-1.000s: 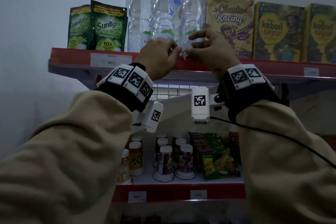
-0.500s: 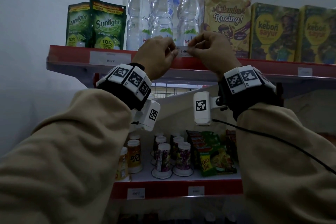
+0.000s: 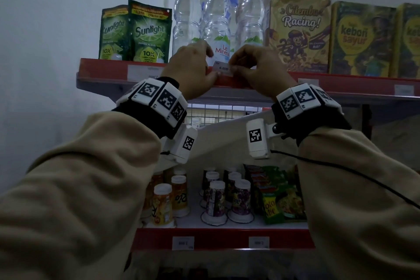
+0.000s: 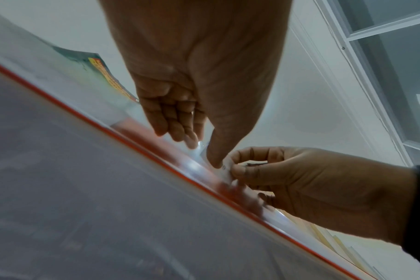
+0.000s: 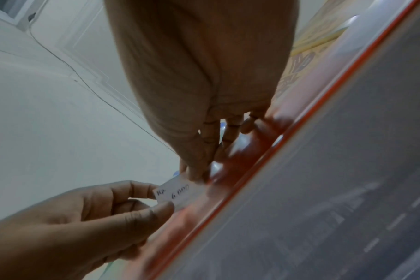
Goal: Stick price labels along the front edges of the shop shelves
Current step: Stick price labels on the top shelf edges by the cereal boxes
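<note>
A small white price label (image 3: 223, 68) reading "6.000" is held flat against the top of the upper shelf's red front edge (image 3: 341, 83), below the water bottles (image 3: 217, 29). My left hand (image 3: 210, 70) pinches its left end between thumb and forefinger. My right hand (image 3: 236, 68) pinches its right end. In the right wrist view the label (image 5: 175, 191) shows its print, with the left hand (image 5: 156, 199) on one end and the right hand (image 5: 194, 174) on the other. The left wrist view is blurred; the left thumb (image 4: 215, 161) meets the right hand (image 4: 237, 170) at the edge.
White labels sit on the upper edge at left (image 3: 145, 73) and far right (image 3: 403, 90), and two on the lower shelf edge (image 3: 183, 243). Sunlight pouches (image 3: 148, 32) and cartons (image 3: 297, 32) flank the bottles. Small bottles and noodle packs fill the lower shelf.
The label, first bunched between my fingertips, is now stretched flat between both hands. It has come down onto the top of the red shelf edge.
</note>
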`<action>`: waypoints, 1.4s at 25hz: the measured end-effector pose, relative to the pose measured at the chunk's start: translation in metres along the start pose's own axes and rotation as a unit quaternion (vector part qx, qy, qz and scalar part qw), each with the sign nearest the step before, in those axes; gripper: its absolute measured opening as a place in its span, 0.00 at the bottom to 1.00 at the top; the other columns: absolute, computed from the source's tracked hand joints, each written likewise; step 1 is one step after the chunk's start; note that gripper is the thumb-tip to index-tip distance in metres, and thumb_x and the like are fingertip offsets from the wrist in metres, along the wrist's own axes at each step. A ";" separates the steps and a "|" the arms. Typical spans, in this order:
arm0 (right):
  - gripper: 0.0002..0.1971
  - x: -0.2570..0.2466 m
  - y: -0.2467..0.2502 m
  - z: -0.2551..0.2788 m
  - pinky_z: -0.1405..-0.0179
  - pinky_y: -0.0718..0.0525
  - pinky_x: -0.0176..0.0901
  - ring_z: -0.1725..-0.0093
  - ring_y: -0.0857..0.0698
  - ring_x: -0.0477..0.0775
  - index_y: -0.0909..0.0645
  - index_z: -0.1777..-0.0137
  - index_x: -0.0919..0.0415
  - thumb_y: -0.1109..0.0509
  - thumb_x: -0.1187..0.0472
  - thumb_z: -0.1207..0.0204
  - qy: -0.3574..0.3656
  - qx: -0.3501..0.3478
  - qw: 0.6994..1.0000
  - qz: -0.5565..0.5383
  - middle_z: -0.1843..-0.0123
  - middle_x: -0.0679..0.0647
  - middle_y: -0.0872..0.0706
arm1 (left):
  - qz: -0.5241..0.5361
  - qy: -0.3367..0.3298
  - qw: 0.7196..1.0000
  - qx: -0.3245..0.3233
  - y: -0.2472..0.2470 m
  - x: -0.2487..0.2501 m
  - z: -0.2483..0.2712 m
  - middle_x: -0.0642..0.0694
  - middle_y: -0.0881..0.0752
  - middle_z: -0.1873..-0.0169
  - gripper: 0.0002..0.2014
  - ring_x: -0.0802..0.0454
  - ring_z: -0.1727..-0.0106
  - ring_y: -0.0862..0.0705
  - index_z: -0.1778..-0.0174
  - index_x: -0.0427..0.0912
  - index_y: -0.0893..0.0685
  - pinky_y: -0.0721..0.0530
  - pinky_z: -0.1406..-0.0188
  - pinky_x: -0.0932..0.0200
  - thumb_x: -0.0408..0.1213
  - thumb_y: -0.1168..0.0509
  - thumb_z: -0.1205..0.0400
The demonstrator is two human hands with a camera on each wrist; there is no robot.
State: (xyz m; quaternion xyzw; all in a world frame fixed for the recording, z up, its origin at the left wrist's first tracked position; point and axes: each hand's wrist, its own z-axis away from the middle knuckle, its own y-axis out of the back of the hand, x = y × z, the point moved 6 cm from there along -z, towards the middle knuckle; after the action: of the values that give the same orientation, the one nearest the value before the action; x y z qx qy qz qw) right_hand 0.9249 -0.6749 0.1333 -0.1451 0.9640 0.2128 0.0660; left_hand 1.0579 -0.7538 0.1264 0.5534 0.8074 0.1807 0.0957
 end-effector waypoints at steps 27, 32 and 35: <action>0.11 -0.006 -0.002 -0.004 0.50 0.24 0.41 0.51 0.20 0.50 0.16 0.41 0.53 0.34 0.54 0.19 -0.020 -0.153 0.966 0.209 0.51 0.50 0.18 | -0.049 -0.016 0.997 -0.049 -0.007 -0.005 0.001 0.40 0.21 0.45 0.10 0.42 0.40 0.23 0.43 0.47 0.18 0.26 0.42 0.50 0.45 0.35 0.18; 0.11 -0.004 -0.002 -0.003 0.52 0.27 0.40 0.51 0.22 0.49 0.17 0.41 0.55 0.34 0.54 0.19 -0.015 -0.148 0.969 0.197 0.51 0.49 0.21 | -0.066 -0.010 0.995 -0.068 -0.008 -0.005 -0.003 0.40 0.22 0.45 0.13 0.42 0.40 0.23 0.42 0.42 0.17 0.27 0.44 0.52 0.46 0.36 0.17; 0.11 -0.004 -0.002 -0.005 0.53 0.27 0.39 0.52 0.22 0.49 0.16 0.41 0.56 0.33 0.54 0.19 -0.012 -0.154 0.969 0.192 0.51 0.49 0.20 | -0.071 -0.004 0.995 -0.070 -0.006 -0.003 -0.003 0.40 0.19 0.46 0.13 0.43 0.42 0.23 0.43 0.41 0.16 0.26 0.44 0.52 0.46 0.35 0.17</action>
State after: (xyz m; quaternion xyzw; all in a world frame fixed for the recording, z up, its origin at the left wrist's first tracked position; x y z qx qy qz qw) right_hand 0.9290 -0.6782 0.1373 0.0365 0.9286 0.3691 0.0126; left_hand 1.0525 -0.7595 0.1265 0.4877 0.8296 0.2268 0.1498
